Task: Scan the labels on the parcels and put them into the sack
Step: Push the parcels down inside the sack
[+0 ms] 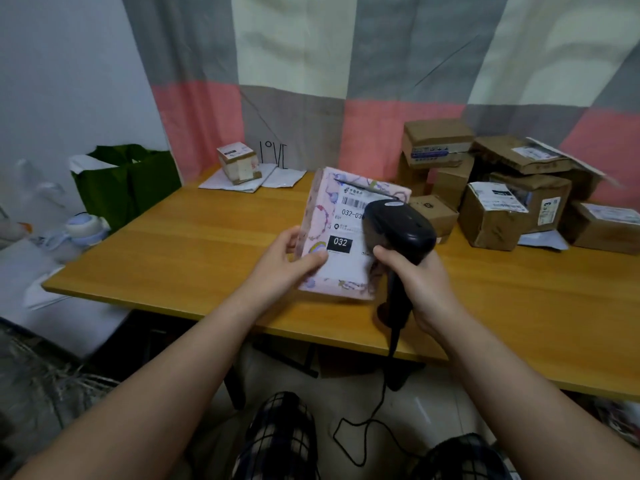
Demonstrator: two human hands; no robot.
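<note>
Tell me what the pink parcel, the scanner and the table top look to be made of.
The pink parcel: probably a box wrapped in printed paper or film, slightly glossy, with a white paper label stuck on.
The scanner: black moulded plastic, smooth, with a soft sheen on its head.
The table: wood or wood-look laminate, orange-brown and smooth, with faint grain streaks.

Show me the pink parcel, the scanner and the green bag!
pink parcel [322, 216], head view, its patterned left border.
scanner [398, 226], head view, top of its black head.
green bag [138, 188], head view, its front face.
</note>
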